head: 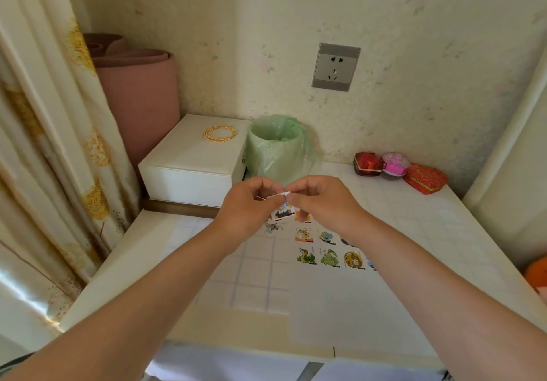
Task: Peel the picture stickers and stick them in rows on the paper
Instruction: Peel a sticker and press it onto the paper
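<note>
A: Where is the sticker right now?

B: Up in the air between the two hands, above the far edge of the paper (236,277). The left hand (247,203) and the right hand (318,198) meet fingertip to fingertip, and a small sticker piece (282,212) hangs from that pinch, its picture side partly showing below the fingers.

A: How are the hands set?

B: Both are closed down narrow. The left hand pinches the white strip at the top; the right hand pinches the same piece from the other side. Whether the sticker has come free of its backing cannot be told, since the fingers cover the join.

A: And the paper?

B: It lies flat on the surface (414,232), directly below and toward the person. Stuck stickers (328,258) already sit there in rows, partly hidden by the right forearm.

A: So which way does the next move run?

B: Probably downward and a little toward the person. The held piece hangs with its long axis roughly upright, so it would need laying flat. The open space in the upper row lies under the left hand, near the hanging piece, so the placing hand has little way to travel. The risk is the sticker folding on itself.
</note>
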`<state>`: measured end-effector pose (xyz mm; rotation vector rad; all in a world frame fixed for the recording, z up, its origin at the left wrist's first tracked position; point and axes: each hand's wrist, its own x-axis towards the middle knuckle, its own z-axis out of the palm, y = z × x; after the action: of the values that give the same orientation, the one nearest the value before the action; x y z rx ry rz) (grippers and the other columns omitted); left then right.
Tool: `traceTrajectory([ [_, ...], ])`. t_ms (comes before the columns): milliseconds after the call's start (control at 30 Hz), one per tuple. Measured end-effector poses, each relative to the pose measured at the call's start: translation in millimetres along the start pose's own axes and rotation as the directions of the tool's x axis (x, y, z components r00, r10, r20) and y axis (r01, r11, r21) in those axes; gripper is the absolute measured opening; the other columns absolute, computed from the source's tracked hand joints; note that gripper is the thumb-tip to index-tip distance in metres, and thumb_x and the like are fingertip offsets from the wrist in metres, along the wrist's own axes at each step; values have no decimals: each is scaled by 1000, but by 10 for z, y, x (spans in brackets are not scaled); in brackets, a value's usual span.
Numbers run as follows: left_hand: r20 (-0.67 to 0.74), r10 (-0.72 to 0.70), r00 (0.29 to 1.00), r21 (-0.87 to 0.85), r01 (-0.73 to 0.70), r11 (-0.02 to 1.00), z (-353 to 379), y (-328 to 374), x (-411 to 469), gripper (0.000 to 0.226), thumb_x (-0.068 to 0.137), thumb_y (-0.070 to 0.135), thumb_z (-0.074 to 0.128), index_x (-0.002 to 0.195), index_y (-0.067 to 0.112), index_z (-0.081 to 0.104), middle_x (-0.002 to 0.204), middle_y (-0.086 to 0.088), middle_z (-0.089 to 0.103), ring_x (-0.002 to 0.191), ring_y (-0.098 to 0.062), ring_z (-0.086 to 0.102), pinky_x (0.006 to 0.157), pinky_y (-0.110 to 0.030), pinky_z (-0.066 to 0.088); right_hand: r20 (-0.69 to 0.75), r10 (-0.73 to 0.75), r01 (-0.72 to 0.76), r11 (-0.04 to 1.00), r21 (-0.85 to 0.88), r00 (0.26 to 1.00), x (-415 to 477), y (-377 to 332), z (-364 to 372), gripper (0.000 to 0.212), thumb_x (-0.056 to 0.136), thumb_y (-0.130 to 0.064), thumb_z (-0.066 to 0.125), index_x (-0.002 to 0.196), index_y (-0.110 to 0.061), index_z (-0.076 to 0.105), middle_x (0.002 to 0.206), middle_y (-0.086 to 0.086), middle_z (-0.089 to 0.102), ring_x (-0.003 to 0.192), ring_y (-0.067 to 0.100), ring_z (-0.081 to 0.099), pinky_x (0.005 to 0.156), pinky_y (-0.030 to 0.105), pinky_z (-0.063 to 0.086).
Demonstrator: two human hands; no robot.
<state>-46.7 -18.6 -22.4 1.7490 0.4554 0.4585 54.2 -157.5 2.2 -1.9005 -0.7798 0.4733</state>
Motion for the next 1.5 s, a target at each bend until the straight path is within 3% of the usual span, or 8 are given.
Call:
traceTrajectory([
  [133, -10, -35, 999, -16, 35, 999, 94, 43, 1, 8, 87, 23, 74, 93, 20, 71, 78, -8, 63, 74, -18, 66, 74, -36, 62, -61, 40, -38, 999, 24, 997, -43, -23, -84, 4, 86, -16, 76, 89, -14, 77, 72, 0, 74, 56, 16, 67, 45, 12, 42],
  [333, -17, -80, 997, 13, 80, 997, 175, 68, -29, 0, 89, 19, 71, 89, 20, 72, 88, -21, 68, 76, -19, 73, 70, -34, 62, -84, 61, -65, 997, -37, 995, -110, 2, -105, 8, 89, -17, 71, 86, -18, 78, 73, 0, 75, 58, 19, 70, 49, 15, 45],
  [533, 20, -64, 998, 47, 63, 997, 198, 62, -67, 7, 87, 21, 74, 92, 18, 71, 73, -4, 54, 67, -8, 64, 71, -33, 62, -154, -16, -24, 965, -260, 988, -146, 29, -88, 12, 85, -26, 73, 74, -30, 74, 59, -15, 69, 55, 1, 64, 54, 22, 49],
  [867, -19, 20, 1000, 73, -18, 997, 148, 137, -65, 2, 86, 20, 73, 85, 20, 71, 55, 14, 54, 58, -5, 55, 70, -39, 59, -248, -206, 80, 896, -437, 947, -171, -6, -12, 11, 82, -36, 73, 72, -33, 70, 73, -20, 69, 67, -2, 62, 59, 24, 51],
  [967, -31, 10, 999, -11, -11, 1000, 116, 176, -43, 1, 86, 17, 72, 86, 16, 72, 77, -10, 67, 72, -15, 66, 70, -33, 62, -252, -165, 87, 952, -294, 954, -149, -55, -7, 10, 84, -31, 74, 73, -30, 72, 72, -16, 70, 62, -2, 62, 57, 20, 47],
  [1133, -22, -8, 1000, -128, 5, 992, 57, 247, -5, 5, 88, 13, 70, 93, 11, 72, 81, -2, 72, 73, -10, 69, 64, -19, 55, 12, 138, -136, 959, 250, 990, -142, -189, -168, 15, 92, -25, 68, 95, -13, 77, 87, 0, 75, 62, 15, 61, 51, 23, 46],
  [1333, 29, 18, 999, -119, -15, 993, 75, 262, -30, 4, 90, 14, 70, 92, 13, 72, 78, 2, 72, 73, -10, 68, 71, -26, 59, 19, 131, -133, 985, 112, 991, -216, -240, -250, 13, 94, -25, 67, 91, -15, 75, 60, -13, 68, 43, -1, 54, 39, 10, 36],
  [1500, 34, 4, 999, -76, -1, 997, 94, 263, -64, 4, 89, 13, 71, 92, 12, 73, 84, -9, 74, 74, -15, 69, 76, -37, 60, -100, 3, -12, 995, -97, 995, -170, -153, -156, 13, 92, -25, 69, 87, -16, 77, 66, -1, 70, 49, 1, 59, 47, 13, 43],
])
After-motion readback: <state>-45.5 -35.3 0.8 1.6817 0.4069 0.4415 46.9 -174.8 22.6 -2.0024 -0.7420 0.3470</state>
